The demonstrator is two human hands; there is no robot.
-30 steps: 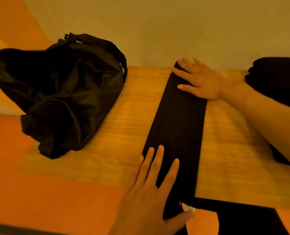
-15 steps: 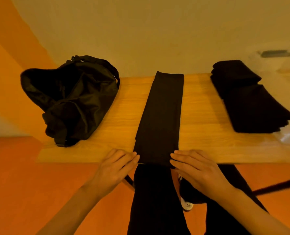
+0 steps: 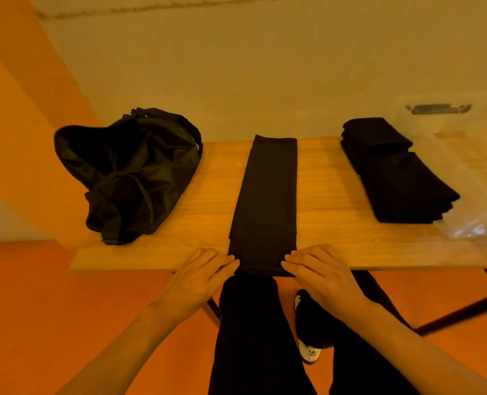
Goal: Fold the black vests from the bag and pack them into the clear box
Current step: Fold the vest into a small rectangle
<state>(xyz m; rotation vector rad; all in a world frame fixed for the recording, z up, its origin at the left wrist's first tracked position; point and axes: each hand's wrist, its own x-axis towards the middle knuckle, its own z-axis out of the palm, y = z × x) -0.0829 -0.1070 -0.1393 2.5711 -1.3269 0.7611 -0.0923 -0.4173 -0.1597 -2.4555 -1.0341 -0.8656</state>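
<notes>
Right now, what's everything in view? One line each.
table: one, light wood, across the middle
duffel bag: one, black, table's left end
vest: one, black, folded into a long strip, table centre
folded vests: two piles, black, table's right
clear box: one, transparent, far right; unclear whether the piles sit inside
shoe: one, black and white, floor below
left hand: fingertips on the vest's near left corner
right hand: fingertips on its near right corner

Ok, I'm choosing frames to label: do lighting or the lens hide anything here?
Head view: an orange cast tints everything; the long folded black vest, the stack of folded black vests and the black fabric bag lose most fold detail; the clear plastic box at right shows mainly as faint glare; the left hand and right hand look sharp.
</notes>
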